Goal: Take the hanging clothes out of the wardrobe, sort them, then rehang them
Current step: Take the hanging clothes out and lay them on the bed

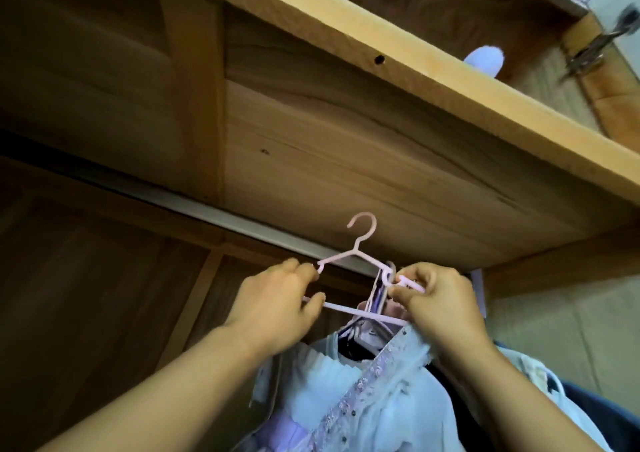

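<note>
A pink hanger (363, 268) is held up just under the wardrobe's wooden shelf (381, 160), its hook free in front of the grey rail (214, 214) and not over it. The left hand (277, 306) pinches the hanger's left shoulder and lower bar, and the right hand (440, 299) grips its right end, where more hangers bunch together. Below the hands hangs a pale blue garment (391, 399) with a beaded lilac strip, beside other clothes (540, 382) at the right; a rounded white thing (485, 60) sits on the shelf above.
</note>
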{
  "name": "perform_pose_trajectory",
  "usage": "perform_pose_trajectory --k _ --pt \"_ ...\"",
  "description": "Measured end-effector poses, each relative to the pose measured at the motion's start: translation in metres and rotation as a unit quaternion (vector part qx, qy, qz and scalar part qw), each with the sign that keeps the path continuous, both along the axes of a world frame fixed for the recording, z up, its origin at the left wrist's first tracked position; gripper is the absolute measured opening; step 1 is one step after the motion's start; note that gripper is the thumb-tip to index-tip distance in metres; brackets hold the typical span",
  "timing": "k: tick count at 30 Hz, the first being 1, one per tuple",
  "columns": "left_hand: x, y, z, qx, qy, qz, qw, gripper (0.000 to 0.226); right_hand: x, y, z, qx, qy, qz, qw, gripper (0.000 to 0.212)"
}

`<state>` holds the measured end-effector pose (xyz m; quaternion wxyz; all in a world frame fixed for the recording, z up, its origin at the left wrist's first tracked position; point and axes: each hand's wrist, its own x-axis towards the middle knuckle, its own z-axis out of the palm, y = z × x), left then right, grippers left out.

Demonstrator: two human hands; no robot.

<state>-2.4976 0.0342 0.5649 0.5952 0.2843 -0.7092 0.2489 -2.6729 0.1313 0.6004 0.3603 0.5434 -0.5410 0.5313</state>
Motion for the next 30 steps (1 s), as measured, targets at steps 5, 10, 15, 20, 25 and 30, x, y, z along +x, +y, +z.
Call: perform_pose_trajectory --k 5,10,15,20,25,30 --pt "0.024 0.006 -0.026 -0.012 0.037 0.003 0.999 0.068 0.02 0.042 -0.037 0.0 0.0 0.099 0.995 0.014" --pt "0.073 0.018 -0.087 0.091 0.037 -0.007 0.995 0.068 0.049 0.076 -0.094 0.053 -0.003 0.22 0.974 0.016" --pt "0.132 0.059 -0.187 0.201 0.049 -0.076 0.975 0.043 0.066 0.091 -0.17 0.154 0.023 0.262 0.953 0.031" --pt "0.17 0.132 -0.271 0.256 0.077 0.018 0.964 0.047 0.079 0.096 -0.263 0.239 0.021 0.222 0.945 0.031" --pt "0.203 0.219 -0.325 0.333 0.027 0.122 0.935 0.042 0.109 0.119 -0.34 0.278 -0.022 0.344 0.897 0.039" --pt "0.232 0.319 -0.375 0.351 -0.025 0.231 0.907 0.027 0.152 0.144 -0.403 0.322 -0.013 0.463 0.825 0.039"
